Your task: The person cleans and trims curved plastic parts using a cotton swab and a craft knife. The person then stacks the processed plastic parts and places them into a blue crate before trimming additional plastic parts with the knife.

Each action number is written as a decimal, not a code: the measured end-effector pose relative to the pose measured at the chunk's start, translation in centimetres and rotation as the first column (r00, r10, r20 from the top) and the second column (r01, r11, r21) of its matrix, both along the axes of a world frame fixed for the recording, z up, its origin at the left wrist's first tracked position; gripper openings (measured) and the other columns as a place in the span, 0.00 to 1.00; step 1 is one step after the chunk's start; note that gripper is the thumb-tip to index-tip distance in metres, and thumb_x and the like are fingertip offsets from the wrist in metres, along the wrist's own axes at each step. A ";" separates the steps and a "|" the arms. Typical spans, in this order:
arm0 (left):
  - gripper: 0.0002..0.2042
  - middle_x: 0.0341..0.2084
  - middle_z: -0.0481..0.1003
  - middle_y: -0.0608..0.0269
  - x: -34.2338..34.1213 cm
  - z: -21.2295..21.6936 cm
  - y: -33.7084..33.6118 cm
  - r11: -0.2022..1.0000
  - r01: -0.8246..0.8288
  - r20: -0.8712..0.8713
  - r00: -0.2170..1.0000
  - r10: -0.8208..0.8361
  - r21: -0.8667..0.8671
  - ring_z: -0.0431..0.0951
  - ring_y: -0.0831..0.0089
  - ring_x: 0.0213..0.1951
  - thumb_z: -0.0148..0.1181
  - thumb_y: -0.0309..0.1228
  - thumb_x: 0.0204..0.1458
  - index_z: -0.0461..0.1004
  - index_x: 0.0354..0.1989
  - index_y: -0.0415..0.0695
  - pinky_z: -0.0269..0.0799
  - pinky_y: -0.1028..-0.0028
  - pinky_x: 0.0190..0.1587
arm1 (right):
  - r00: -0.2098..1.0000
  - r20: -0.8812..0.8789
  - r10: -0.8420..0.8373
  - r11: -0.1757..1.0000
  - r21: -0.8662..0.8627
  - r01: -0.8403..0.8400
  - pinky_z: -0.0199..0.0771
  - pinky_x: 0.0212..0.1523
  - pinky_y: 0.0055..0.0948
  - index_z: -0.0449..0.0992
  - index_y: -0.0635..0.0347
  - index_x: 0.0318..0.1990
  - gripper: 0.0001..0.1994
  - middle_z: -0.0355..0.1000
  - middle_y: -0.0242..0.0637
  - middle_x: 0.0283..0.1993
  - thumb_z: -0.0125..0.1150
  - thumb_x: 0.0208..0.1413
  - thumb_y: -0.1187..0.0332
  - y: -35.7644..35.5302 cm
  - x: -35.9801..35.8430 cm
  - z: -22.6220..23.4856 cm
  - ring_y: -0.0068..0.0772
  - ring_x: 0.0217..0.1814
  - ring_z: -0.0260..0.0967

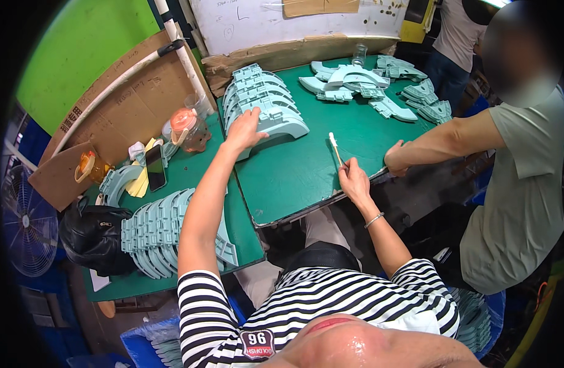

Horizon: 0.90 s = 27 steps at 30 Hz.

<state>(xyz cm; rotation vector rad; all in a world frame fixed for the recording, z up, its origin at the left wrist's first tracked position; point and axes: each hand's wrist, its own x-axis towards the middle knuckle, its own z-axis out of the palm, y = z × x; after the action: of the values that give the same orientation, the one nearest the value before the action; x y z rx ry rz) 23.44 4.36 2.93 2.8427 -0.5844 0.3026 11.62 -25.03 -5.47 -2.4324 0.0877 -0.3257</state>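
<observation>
A row of curved teal plastic parts (255, 88) stands on the green table, packed one behind another. My left hand (245, 129) is closed on the left end of the nearest curved plastic part (285, 127), with the thumb on its near side. In my right hand (354, 181), above the table's front edge, a thin light-brown stick with a white tip (333, 142) is pinched between the fingers. The white tip points away from me, over bare green tabletop. Whether the tip is bristle or cotton cannot be made out.
Loose teal parts (355, 83) lie at the back right; a second row (159, 227) stands on the left table. Near it are a black bag (98, 236), a phone (155, 167) and a lidded jug (190, 130). A co-worker's hand (397, 159) is at the right edge.
</observation>
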 end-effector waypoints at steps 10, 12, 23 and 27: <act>0.38 0.48 0.60 0.49 0.4 -0.8 -0.5 0.999 -0.038 0.139 0.990 0.035 0.023 0.61 0.53 0.51 0.68 0.39 0.35 0.57 0.57 0.46 0.63 0.58 0.49 | 0.997 0.054 0.055 0.990 -0.136 -0.047 0.66 0.28 0.46 0.60 0.62 0.35 0.12 0.70 0.48 0.23 0.52 0.49 0.64 0.5 0.3 0.1 0.53 0.27 0.69; 0.39 0.48 0.60 0.49 0.1 -1.2 -0.3 0.998 -0.056 0.113 0.992 0.053 0.023 0.61 0.53 0.51 0.68 0.39 0.35 0.57 0.58 0.46 0.62 0.57 0.50 | 0.997 0.050 0.058 0.990 -0.133 -0.051 0.66 0.28 0.46 0.60 0.62 0.35 0.12 0.70 0.48 0.23 0.52 0.49 0.64 0.7 -0.1 0.3 0.53 0.27 0.69; 0.33 0.50 0.61 0.47 -0.7 -2.3 -0.8 0.989 -0.127 0.334 0.938 0.094 0.077 0.59 0.53 0.54 0.64 0.38 0.40 0.58 0.57 0.47 0.54 0.59 0.55 | 0.997 -0.010 0.080 0.991 -0.103 -0.081 0.66 0.29 0.46 0.61 0.61 0.36 0.13 0.70 0.48 0.24 0.52 0.50 0.62 0.1 0.0 0.2 0.54 0.28 0.69; 0.30 0.50 0.60 0.44 -2.7 -1.8 -1.0 0.995 -0.096 0.387 0.918 0.088 0.001 0.59 0.50 0.53 0.62 0.37 0.42 0.60 0.56 0.45 0.56 0.58 0.55 | 0.994 -0.017 0.106 0.989 -0.100 -0.107 0.65 0.29 0.47 0.61 0.61 0.36 0.13 0.70 0.48 0.23 0.52 0.50 0.62 0.4 0.4 1.1 0.54 0.28 0.69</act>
<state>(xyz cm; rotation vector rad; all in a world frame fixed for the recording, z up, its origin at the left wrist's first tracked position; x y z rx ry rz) 20.73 3.33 1.09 2.8478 -0.5230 0.8961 12.03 -24.65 -4.38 -2.5278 -0.0550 -0.2742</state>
